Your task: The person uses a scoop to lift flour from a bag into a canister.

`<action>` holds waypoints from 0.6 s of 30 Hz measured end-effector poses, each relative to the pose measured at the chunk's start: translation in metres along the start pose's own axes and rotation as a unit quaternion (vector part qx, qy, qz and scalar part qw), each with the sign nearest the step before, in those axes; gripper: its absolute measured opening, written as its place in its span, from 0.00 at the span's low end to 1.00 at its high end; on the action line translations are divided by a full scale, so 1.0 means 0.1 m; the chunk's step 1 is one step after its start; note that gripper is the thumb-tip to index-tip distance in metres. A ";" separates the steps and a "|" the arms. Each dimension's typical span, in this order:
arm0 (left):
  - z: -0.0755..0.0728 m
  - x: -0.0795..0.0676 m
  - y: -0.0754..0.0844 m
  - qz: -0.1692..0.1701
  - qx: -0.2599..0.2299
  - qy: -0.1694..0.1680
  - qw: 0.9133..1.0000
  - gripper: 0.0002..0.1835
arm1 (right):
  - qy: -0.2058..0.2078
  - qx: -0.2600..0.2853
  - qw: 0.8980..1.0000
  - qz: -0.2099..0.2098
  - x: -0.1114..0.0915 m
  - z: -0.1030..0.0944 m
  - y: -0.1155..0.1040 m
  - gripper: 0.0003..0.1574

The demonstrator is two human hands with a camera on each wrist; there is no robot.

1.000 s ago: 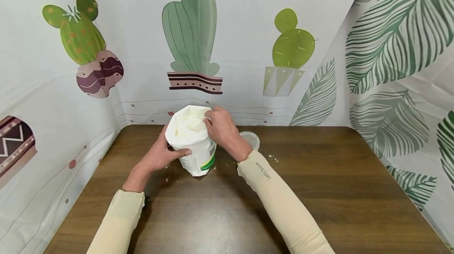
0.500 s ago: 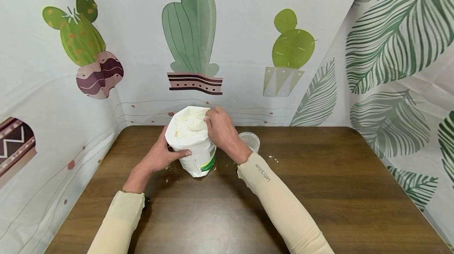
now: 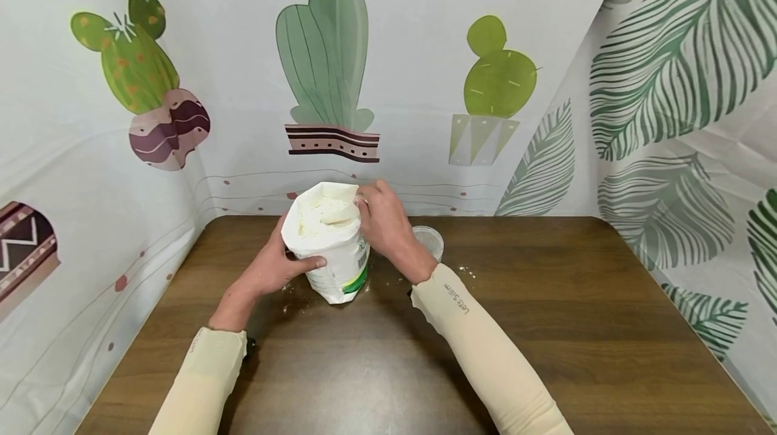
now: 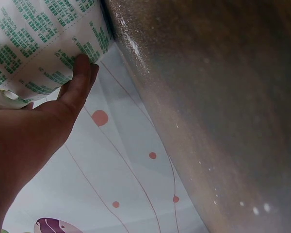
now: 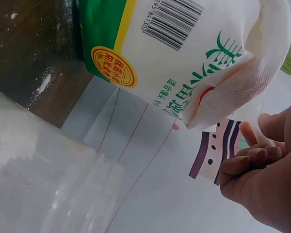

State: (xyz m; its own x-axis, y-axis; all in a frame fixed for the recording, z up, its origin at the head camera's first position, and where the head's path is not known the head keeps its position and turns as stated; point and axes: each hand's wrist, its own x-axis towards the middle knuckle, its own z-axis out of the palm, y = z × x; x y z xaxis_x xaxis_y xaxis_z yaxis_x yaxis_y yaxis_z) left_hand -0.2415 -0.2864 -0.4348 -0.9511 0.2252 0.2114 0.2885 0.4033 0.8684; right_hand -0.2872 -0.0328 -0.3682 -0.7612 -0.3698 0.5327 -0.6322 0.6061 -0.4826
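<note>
Head view: the left side of an open, white, woven-looking bag (image 3: 334, 263) on the brown wood-grain table (image 3: 546, 327) is gripped by the bare left hand (image 3: 276, 265), as half a second ago. White powder (image 3: 314, 212) is held inside. At the bag's right rim, a thin pale handle (image 5: 263, 136) is pinched by the bare right hand (image 3: 384, 219), shifted slightly rightward since then. Right of the bag, a round clear plastic container (image 3: 431, 241) is partly hidden behind the right wrist.

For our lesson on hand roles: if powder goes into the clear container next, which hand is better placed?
Probably the right hand: it apparently pinches a scoop at the powder, and the clear container stands on that side of the white bag. The left hand is occupied holding the bag.
</note>
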 end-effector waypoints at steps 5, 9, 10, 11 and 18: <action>0.00 0.00 0.00 -0.003 -0.001 -0.001 1.000 0.64 | 0.013 0.017 1.000 0.002 -0.02 -0.02 0.02 0.15; 0.00 0.00 0.00 -0.003 -0.003 -0.002 1.000 0.64 | 0.025 0.025 0.999 0.004 -0.04 -0.05 0.03 0.14; 0.00 0.00 0.00 -0.003 -0.004 -0.003 1.000 0.64 | 0.027 0.025 0.999 0.004 -0.04 -0.05 0.04 0.14; 0.00 0.00 0.00 -0.002 -0.006 -0.003 1.000 0.64 | 0.029 0.025 0.999 0.005 -0.05 -0.05 0.04 0.14; 0.01 0.00 0.00 0.003 -0.006 -0.001 1.000 0.62 | 0.033 0.028 0.999 0.011 -0.08 -0.06 0.06 0.16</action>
State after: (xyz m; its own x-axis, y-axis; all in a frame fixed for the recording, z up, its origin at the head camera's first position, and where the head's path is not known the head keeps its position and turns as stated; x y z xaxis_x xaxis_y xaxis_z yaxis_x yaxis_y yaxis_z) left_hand -0.2415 -0.2860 -0.4352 -0.9494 0.2291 0.2148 0.2919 0.3910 0.8729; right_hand -0.2842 -0.0216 -0.3710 -0.7656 -0.3086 0.5645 -0.6234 0.5725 -0.5325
